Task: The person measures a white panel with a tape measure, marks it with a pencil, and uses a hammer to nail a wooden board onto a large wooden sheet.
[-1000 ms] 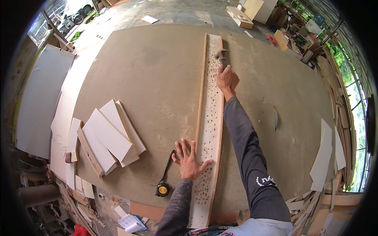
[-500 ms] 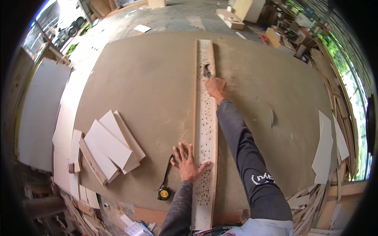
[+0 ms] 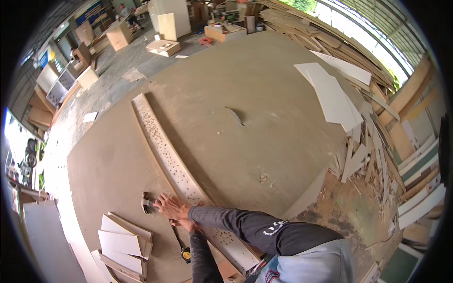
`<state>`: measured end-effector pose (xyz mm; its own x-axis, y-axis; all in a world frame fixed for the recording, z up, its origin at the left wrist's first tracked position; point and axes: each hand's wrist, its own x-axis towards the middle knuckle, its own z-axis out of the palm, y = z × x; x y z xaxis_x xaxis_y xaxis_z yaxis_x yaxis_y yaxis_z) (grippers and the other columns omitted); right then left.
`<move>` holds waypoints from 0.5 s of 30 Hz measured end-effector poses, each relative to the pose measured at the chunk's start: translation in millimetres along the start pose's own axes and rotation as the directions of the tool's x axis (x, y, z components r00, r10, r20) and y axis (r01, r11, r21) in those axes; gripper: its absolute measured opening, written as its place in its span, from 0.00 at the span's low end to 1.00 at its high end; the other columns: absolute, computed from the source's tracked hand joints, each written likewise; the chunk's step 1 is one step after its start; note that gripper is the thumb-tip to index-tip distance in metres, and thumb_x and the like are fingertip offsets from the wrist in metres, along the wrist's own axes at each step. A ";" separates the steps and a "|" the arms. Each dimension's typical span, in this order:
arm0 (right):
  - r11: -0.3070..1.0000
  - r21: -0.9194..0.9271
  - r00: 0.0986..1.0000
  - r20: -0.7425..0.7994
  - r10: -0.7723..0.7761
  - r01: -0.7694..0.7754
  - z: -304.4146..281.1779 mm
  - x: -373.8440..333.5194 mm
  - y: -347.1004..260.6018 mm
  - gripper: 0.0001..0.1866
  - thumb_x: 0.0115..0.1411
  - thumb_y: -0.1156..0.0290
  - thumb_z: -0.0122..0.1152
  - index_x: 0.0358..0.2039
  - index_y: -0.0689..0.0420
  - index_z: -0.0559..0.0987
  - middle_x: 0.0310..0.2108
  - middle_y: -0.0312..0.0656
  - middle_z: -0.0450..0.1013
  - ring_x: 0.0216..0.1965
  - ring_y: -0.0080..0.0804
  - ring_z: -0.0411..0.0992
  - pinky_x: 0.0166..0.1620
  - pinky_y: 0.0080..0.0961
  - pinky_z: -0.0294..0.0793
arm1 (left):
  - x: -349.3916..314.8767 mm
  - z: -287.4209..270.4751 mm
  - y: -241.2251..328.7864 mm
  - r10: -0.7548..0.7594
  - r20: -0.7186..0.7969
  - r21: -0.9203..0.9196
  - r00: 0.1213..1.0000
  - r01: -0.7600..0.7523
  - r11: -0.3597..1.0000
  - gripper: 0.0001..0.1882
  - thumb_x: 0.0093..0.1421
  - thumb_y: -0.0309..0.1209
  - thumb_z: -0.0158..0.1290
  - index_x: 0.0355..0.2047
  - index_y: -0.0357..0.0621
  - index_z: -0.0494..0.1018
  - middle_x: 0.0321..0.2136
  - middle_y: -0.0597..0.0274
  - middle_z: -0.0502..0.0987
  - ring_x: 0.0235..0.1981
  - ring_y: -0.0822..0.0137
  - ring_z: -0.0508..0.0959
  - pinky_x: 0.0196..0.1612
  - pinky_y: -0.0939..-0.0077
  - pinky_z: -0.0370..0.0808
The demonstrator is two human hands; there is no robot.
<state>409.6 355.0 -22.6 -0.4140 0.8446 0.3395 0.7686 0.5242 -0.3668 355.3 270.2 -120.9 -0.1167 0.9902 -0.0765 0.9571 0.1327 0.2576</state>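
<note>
A long narrow white panel [image 3: 171, 161] with pale wooden edges and many small dark spots lies slantwise across the brown sheet. Left of it, my right hand [image 3: 171, 205] closes over the handle of a hammer [image 3: 146, 203]; the head sticks out past my fingertips, low over the sheet. My left hand [image 3: 185, 223] lies just below, partly covered by my right wrist, with its visible fingers stretched out by the panel's edge. A black and yellow tape measure [image 3: 186, 255] lies near it, and its black strap runs up to my left fingertips.
White offcuts [image 3: 120, 243] are piled at the lower left of the large brown sheet [image 3: 264, 155]. A thin curved strip [image 3: 234, 116] lies past the panel. White boards [image 3: 328, 94] and scrap wood [image 3: 373, 151] crowd the right side. Another person [image 3: 126, 13] is far off at upper left.
My right hand has come back from the panel's far end to its left side, bringing the hammer. It now crosses over my left hand. The view has turned right.
</note>
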 end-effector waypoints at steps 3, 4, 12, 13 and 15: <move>0.958 0.270 0.980 -0.194 -0.047 0.100 -79.8 -39.4 -24.1 0.15 0.58 0.63 0.62 0.39 0.60 0.78 0.39 0.45 0.73 0.44 0.42 0.74 0.42 0.37 0.80 | 14.3 28.8 -66.2 0.318 -0.508 0.682 0.801 0.148 0.716 0.59 0.43 0.70 0.62 0.70 0.51 0.63 0.75 0.44 0.43 0.76 0.46 0.37 0.69 0.31 0.33; 0.976 0.218 0.971 -0.234 0.051 0.001 -96.4 -74.4 7.5 0.14 0.59 0.64 0.61 0.40 0.60 0.78 0.40 0.46 0.74 0.45 0.43 0.75 0.42 0.37 0.81 | 9.9 19.3 -29.8 0.145 -0.454 0.424 0.879 0.070 0.903 0.59 0.43 0.70 0.63 0.70 0.52 0.64 0.74 0.44 0.44 0.75 0.47 0.39 0.69 0.32 0.34; 0.752 0.139 0.653 -0.410 0.636 -0.645 -261.4 -408.2 139.1 0.10 0.61 0.70 0.62 0.43 0.54 0.79 0.41 0.44 0.75 0.43 0.48 0.75 0.44 0.41 0.77 | -34.9 -90.1 71.4 -0.187 -0.210 -0.180 0.960 0.150 0.972 0.51 0.40 0.67 0.69 0.59 0.47 0.73 0.63 0.44 0.61 0.66 0.44 0.58 0.65 0.38 0.51; 0.663 0.122 0.549 -0.463 0.696 -0.738 -272.2 -454.2 155.3 0.07 0.61 0.70 0.61 0.41 0.53 0.79 0.39 0.45 0.75 0.43 0.49 0.75 0.43 0.42 0.77 | -40.3 -88.8 78.6 -0.193 -0.296 -0.183 0.935 0.143 0.973 0.48 0.41 0.67 0.68 0.54 0.45 0.75 0.57 0.46 0.66 0.60 0.44 0.64 0.62 0.42 0.57; 0.486 0.229 0.287 -0.573 0.767 -0.843 -291.8 -530.1 192.8 0.05 0.62 0.68 0.61 0.36 0.54 0.79 0.37 0.48 0.75 0.42 0.52 0.75 0.43 0.45 0.74 | -45.8 -91.1 80.7 -0.252 -0.304 -0.114 0.919 0.228 0.967 0.48 0.42 0.64 0.69 0.56 0.45 0.73 0.54 0.46 0.68 0.58 0.43 0.66 0.60 0.43 0.59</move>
<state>919.5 -23.4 -20.5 0.7505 0.5822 0.3127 0.6115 -0.4323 -0.6627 413.7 239.5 -8.8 -0.4294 0.8892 0.1580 0.8687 0.3588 0.3414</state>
